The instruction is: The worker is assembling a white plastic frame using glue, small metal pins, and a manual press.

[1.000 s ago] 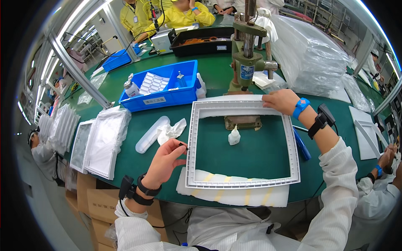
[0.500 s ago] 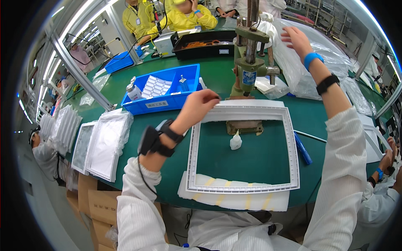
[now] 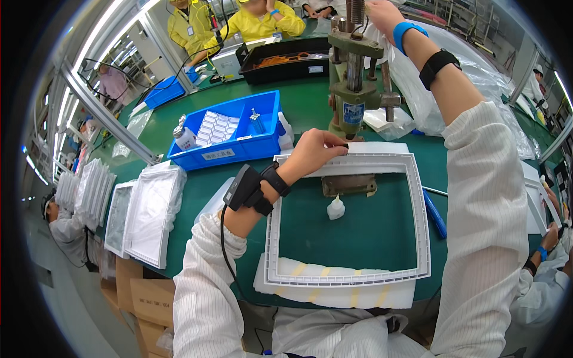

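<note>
My left hand point(image 3: 315, 152) pinches a small black piece point(image 3: 345, 146) between thumb and fingertips, just above the far rail of a white rectangular frame point(image 3: 422, 232). This frame lies flat, its near and far sides on white foam strips point(image 3: 334, 292). Behind it stands a green hand press point(image 3: 352, 89), its base showing inside the frame's opening. My right hand point(image 3: 385, 17) is raised beside the top of the press's screw, partly cut off by the upper edge, so its grip is hidden. Inside the frame's opening stands a small white dropper bottle point(image 3: 336, 208).
A blue divided bin point(image 3: 224, 156) with a bottle and label sheet stands left of the press. A black tray point(image 3: 286, 74) sits beyond it. Right of the frame lies a blue marker point(image 3: 435, 213). Bagged white frames point(image 3: 156, 209) lie left; plastic sheeting point(image 3: 465, 89) covers the far right.
My left hand has moved right along the frame's far rail with the small black piece. My right hand has gone up and left toward the press's top.
</note>
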{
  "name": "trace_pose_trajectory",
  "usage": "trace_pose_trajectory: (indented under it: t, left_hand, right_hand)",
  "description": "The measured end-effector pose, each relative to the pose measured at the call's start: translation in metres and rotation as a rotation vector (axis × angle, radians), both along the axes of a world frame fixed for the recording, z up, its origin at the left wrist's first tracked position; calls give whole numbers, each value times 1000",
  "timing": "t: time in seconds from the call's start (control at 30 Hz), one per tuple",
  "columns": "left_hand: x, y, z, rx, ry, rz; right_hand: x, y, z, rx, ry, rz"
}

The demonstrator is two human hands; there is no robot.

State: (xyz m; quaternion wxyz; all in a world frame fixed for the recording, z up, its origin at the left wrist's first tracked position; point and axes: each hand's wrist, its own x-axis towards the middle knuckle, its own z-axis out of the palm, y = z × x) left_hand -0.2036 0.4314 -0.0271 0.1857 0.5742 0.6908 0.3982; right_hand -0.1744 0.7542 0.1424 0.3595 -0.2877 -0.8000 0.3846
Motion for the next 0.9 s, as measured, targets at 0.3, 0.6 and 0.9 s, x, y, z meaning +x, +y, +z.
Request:
trace_pose_trajectory:
  t: [0.3,0.6,0.9]
  left_hand:
    - [9,15,-3,49,-13,-45]
    - [15,16,-4,37,-20,-34]
    - [19,15,-7,74,21,-10]
  right_hand:
    - [43,-19,11,1108,235,-154]
    - [127,-144,34,433,567,17]
    - [153,-165,22,510,549,-10]
